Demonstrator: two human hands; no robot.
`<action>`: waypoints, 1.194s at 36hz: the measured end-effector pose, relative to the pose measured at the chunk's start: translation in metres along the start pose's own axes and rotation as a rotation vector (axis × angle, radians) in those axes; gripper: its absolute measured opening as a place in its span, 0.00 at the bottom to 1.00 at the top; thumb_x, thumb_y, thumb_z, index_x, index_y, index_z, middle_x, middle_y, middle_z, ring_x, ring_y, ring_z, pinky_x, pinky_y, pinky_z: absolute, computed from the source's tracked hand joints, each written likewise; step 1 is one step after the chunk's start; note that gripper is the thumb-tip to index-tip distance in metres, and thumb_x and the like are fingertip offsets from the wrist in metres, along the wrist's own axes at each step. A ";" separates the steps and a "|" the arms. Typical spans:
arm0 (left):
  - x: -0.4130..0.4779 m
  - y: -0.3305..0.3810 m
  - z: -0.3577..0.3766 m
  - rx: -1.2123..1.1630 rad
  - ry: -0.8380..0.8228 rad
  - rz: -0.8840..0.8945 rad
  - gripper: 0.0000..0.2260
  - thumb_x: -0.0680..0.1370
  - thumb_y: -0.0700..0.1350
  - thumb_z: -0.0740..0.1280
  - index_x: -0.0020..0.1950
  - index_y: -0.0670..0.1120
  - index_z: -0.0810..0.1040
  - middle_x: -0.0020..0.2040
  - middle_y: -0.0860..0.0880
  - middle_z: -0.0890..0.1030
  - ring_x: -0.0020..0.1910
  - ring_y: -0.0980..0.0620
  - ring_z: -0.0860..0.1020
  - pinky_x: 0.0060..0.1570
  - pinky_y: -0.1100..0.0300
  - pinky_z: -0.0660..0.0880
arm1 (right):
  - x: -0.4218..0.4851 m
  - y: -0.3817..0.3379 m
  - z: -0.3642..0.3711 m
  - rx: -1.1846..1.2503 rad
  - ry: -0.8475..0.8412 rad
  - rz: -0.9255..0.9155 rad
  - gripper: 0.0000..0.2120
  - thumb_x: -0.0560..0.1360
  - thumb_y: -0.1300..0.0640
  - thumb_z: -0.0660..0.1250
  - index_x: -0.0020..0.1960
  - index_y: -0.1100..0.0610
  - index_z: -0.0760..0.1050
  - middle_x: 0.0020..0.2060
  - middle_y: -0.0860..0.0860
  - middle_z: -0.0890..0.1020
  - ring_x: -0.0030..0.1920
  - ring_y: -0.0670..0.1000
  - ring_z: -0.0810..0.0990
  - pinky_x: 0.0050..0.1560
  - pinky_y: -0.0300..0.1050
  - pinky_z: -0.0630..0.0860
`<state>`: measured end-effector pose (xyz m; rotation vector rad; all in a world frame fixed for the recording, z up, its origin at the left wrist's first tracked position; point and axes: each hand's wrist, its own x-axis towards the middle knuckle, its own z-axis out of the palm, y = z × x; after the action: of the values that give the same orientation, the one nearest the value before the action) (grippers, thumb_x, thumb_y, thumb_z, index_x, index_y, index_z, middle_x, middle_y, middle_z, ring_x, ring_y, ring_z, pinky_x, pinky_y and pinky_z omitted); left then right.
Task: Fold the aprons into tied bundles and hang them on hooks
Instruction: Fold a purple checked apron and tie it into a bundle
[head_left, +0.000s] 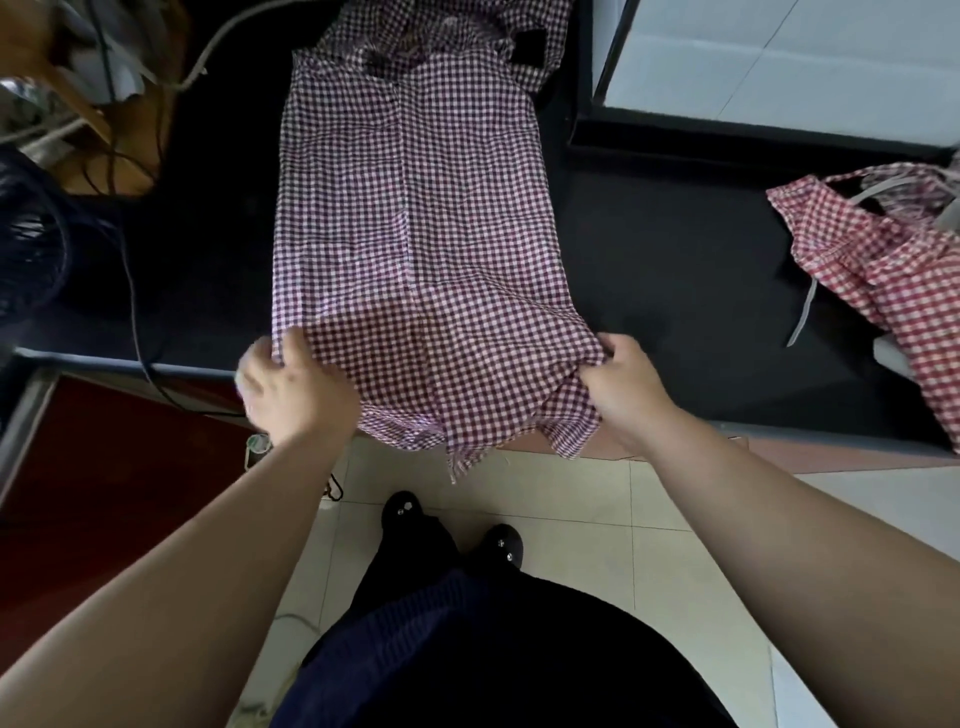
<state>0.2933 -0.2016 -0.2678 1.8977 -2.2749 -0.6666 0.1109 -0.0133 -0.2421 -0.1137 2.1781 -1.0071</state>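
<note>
While the purple apron (415, 208) lies spread, left hand (293, 387) curled gripping it, right hand (626, 387) pinching it.

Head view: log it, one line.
purple-checked cloth apron spread on black table | left hand grips hem | right hand grips hem

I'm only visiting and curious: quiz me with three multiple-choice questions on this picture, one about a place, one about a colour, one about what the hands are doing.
1. Where does the red checked apron lie?
A. on the table, far right
B. on the floor
C. on a hook

2. What colour is the table top?
A. white
B. black
C. green

3. What are the left hand and right hand doing?
A. hanging idle
B. tying a knot
C. holding the purple checked apron's near hem

Answers: 1 A, it lies at the right on the top. 2 B, black shows around the cloth. 3 C, both pinch bunched cloth.
</note>
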 end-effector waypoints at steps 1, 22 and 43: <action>-0.002 -0.001 -0.002 -0.063 -0.011 -0.155 0.23 0.78 0.43 0.60 0.72 0.46 0.62 0.74 0.41 0.57 0.72 0.39 0.57 0.67 0.42 0.62 | 0.002 -0.001 0.002 -0.001 0.004 0.040 0.19 0.78 0.61 0.55 0.69 0.57 0.64 0.61 0.53 0.76 0.56 0.52 0.76 0.57 0.51 0.75; 0.025 -0.047 -0.026 -0.297 -0.080 -0.159 0.10 0.77 0.50 0.68 0.52 0.45 0.76 0.47 0.50 0.79 0.45 0.50 0.76 0.43 0.56 0.70 | 0.014 -0.008 0.019 -0.534 0.230 -0.020 0.14 0.82 0.58 0.54 0.52 0.63 0.75 0.50 0.58 0.79 0.48 0.58 0.76 0.43 0.45 0.66; 0.029 -0.037 -0.024 0.460 -0.444 0.383 0.32 0.80 0.63 0.52 0.78 0.58 0.40 0.79 0.50 0.36 0.77 0.49 0.37 0.75 0.45 0.44 | 0.009 -0.006 0.052 -1.208 -0.277 -0.298 0.38 0.75 0.29 0.44 0.75 0.44 0.32 0.74 0.56 0.31 0.75 0.61 0.35 0.74 0.58 0.36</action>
<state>0.3294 -0.2405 -0.2666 1.4817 -3.1935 -0.5903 0.1365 -0.0529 -0.2658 -1.0709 2.2261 0.3106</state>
